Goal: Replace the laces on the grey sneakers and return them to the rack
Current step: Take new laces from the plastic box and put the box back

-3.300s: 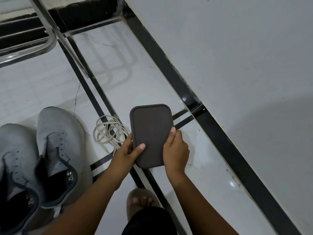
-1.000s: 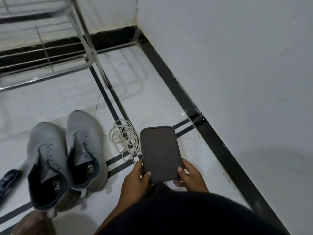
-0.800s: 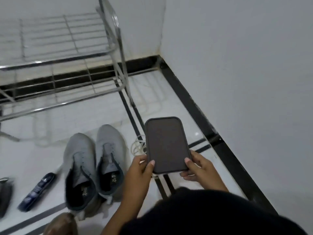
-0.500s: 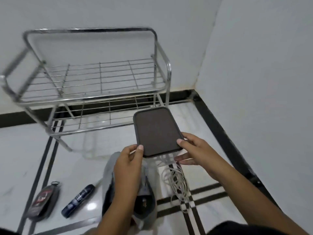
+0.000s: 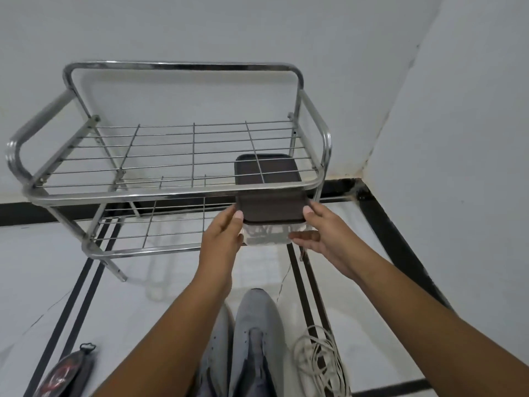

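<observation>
Since half a second earlier, both hands had carried the box (image 5: pixel 269 193) forward, from above the sneakers to the rack's (image 5: pixel 171 193) lower shelf, its far end now seen through the upper shelf's wires. It had a dark brown lid and a clear tub beneath. Each hand pinched a near corner: the left hand (image 5: pixel 221 239) with its thumb on the lid's edge, and the right hand (image 5: pixel 323 233) with its thumb on top and fingers curled under the tub. Both grey sneakers (image 5: pixel 252 339) sat side by side on the white floor (image 5: pixel 143 310) below the forearms, well short of the rack (their eyelets showed no laces). A loose coil of cream laces (image 5: pixel 317 359) lay just to their right, and a dark pouch (image 5: pixel 65 373) sat at the lower left.
</observation>
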### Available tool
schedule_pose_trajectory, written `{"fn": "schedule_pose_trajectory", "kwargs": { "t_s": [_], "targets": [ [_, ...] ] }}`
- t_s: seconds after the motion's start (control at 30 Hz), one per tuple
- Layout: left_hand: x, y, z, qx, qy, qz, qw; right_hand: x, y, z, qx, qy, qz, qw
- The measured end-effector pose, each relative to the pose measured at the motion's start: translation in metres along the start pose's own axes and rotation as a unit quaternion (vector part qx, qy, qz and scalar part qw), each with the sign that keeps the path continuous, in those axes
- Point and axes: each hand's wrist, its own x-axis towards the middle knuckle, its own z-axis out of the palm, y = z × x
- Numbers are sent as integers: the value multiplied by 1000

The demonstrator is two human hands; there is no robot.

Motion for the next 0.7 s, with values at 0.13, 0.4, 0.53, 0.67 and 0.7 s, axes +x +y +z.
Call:
{"fn": "schedule_pose_trajectory", "kwargs": {
  "t_s": [0.13, 0.4, 0.53, 0.67, 0.7],
  "targets": [
    [42, 1, 9, -19, 20, -16, 999, 35, 0, -1, 1, 25, -27, 999],
    [69, -4, 16, -15, 39, -24, 999, 68, 7, -4, 4, 47, -30, 998],
    [69, -12, 15, 15, 34, -23, 999, 69, 10, -5, -18, 62, -19, 998],
    [70, -12, 13, 40, 23, -12, 999, 61, 6, 2, -35, 73, -30, 996],
    [67, -15, 12, 48, 26, -11, 998, 56, 8, 1, -54, 83, -31, 995]
  ]
}}
